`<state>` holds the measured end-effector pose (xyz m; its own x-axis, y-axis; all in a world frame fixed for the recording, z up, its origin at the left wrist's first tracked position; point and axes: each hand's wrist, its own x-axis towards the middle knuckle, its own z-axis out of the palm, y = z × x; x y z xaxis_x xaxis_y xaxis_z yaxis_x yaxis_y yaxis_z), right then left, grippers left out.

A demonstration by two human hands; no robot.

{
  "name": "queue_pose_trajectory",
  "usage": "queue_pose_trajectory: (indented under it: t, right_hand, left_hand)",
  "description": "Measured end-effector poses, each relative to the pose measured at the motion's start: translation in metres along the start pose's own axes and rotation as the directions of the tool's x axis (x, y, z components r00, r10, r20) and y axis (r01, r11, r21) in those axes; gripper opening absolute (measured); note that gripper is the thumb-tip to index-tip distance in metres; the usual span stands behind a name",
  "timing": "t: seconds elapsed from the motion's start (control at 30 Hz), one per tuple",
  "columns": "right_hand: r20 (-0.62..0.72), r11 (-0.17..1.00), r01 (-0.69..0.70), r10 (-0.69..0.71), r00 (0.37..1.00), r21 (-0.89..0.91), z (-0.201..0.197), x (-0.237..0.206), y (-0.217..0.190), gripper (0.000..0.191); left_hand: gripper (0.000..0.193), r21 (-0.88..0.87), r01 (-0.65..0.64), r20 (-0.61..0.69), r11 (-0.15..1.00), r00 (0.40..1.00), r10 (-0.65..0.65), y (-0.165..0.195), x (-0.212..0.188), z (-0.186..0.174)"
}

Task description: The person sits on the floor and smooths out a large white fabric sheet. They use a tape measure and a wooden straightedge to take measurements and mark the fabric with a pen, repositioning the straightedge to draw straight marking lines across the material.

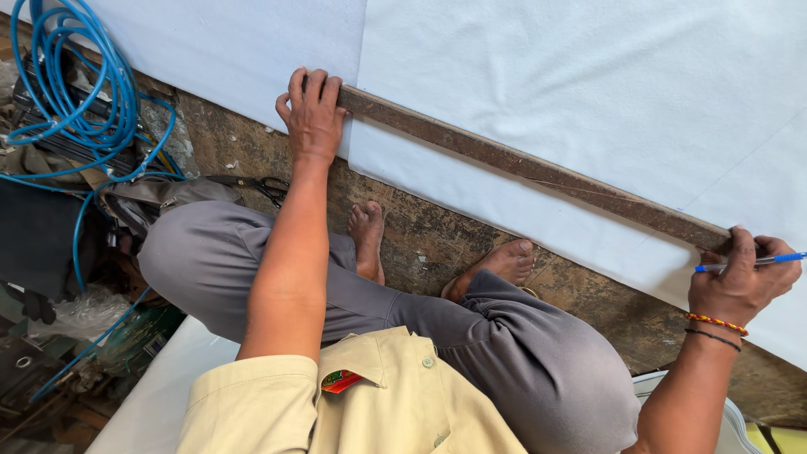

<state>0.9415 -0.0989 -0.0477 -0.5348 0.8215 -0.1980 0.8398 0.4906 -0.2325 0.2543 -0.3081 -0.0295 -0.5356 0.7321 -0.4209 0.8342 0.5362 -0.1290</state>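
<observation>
Off to the left a blue hose [80,92] is lying in loose coils among clutter. The person's left hand [313,113] is pressing flat, fingers together, on the near end of a long brown wooden straightedge [538,172] — the strip is lying slantwise across a white sheet [588,76] spread on the worn floor [420,235]. Further right, the right hand [741,277] is pinching a blue pen [756,262] against the strip's far end — its tip is hidden by the fingers.
</observation>
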Motion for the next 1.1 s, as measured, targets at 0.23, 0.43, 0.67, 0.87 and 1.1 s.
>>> queue_pose_trajectory:
  t: [0.23,0.43,0.67,0.87,1.1]
  right_hand:
    - [0.038,1.0,-0.019,0.019,0.999,0.008,-0.01,0.005,-0.007,0.069]
    - [0.025,1.0,0.015,-0.014,1.0,-0.028,-0.012,0.006,-0.007,0.07]
    - [0.048,0.999,-0.026,0.025,0.999,0.028,-0.013,0.007,-0.008,0.069]
    - [0.044,1.0,0.005,-0.005,0.999,0.011,-0.058,0.038,-0.044,0.061]
    - [0.167,0.663,-0.301,0.259,0.951,0.685,-0.116,0.105,-0.146,0.037]
  left_hand:
    - [0.046,-0.007,-0.005,-0.002,1.0,1.0,0.005,0.002,-0.002,-0.004]
    - [0.047,0.006,-0.027,-0.014,1.0,1.0,0.027,0.001,0.0,-0.001]
    - [0.046,-0.011,-0.038,-0.015,0.999,0.999,0.038,0.003,0.0,-0.007]
    - [0.078,0.088,-0.037,-0.012,0.995,0.999,0.038,0.032,-0.002,-0.032]
    - [0.064,-0.262,-0.186,0.199,0.947,0.95,0.242,0.157,-0.064,-0.049]
